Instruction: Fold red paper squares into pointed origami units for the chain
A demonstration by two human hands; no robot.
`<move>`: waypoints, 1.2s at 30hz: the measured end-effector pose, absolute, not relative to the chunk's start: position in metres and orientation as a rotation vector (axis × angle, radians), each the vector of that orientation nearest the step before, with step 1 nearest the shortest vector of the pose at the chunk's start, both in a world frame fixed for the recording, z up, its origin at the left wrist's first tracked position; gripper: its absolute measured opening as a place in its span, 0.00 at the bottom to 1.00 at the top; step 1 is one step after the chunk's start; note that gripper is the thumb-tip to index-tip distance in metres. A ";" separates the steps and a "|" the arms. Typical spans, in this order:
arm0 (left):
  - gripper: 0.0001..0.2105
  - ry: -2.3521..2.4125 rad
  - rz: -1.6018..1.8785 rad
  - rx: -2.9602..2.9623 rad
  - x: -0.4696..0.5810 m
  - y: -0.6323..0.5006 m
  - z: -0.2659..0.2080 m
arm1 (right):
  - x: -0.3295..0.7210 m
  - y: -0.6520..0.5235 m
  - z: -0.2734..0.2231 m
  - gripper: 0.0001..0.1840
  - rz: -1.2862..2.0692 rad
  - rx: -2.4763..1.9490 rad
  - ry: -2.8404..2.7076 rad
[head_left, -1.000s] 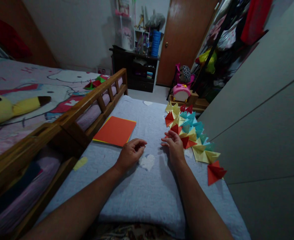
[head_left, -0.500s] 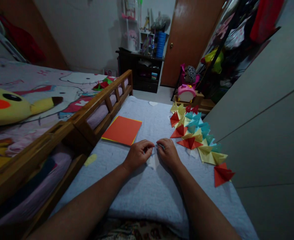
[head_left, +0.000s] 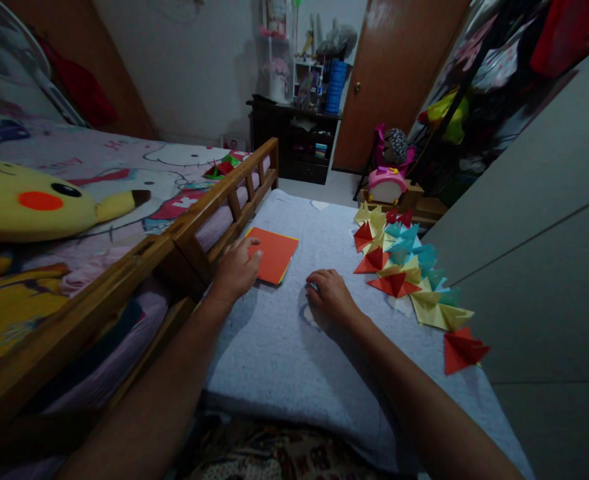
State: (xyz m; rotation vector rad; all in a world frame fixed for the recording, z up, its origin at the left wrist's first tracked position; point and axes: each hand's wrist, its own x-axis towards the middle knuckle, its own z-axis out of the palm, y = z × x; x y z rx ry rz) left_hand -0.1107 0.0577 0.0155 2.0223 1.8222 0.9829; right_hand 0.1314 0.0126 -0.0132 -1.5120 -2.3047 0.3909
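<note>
A square stack of coloured paper [head_left: 277, 257], orange-red on top with yellow edges showing, lies on the bluish-grey cloth [head_left: 284, 353]. At its left side is my left hand [head_left: 237, 269], thumb and forefinger apart over the top sheet and the other fingers partly hidden. My right hand [head_left: 330, 292] rests low over the cloth, right of the stack, fingers loosely bent and apart with nothing in them. Along the right side stand several folded paper figures in yellow, red and teal, such as a red folded paper figure [head_left: 463, 351] nearest me.
A wooden bed rail [head_left: 174, 247] runs along the left, with a yellow plush toy [head_left: 24, 203] on the bed behind it. At right stands a pale cabinet panel [head_left: 539, 267]. Beyond the cloth are a dark shelf unit [head_left: 294, 150] and a pink toy [head_left: 387, 185].
My left hand has moved left, away from my right hand, to the paper stack. My right hand stays about where it was, its fingers a little more apart. The view has turned slightly left.
</note>
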 end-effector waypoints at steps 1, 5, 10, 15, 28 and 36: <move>0.18 1.912 0.925 2.036 -0.116 0.059 0.013 | 0.128 0.014 -0.013 0.14 0.400 -1.507 -2.312; 0.22 2.152 0.726 2.010 -0.122 0.057 -0.001 | 0.112 0.017 -0.016 0.27 0.431 -1.485 -2.328; 0.22 2.163 0.739 2.007 -0.114 0.052 -0.008 | 0.091 0.020 -0.021 0.46 0.489 -1.443 -2.264; 0.20 2.297 0.815 2.050 -0.116 0.052 -0.012 | 0.075 0.027 -0.030 0.53 0.436 -1.463 -2.156; 0.18 2.197 0.896 2.067 -0.127 0.059 -0.034 | 0.077 0.045 -0.038 0.42 0.441 -1.483 -2.136; 0.18 2.144 0.950 2.160 -0.123 0.057 -0.034 | 0.080 0.044 -0.030 0.43 0.407 -1.371 -2.228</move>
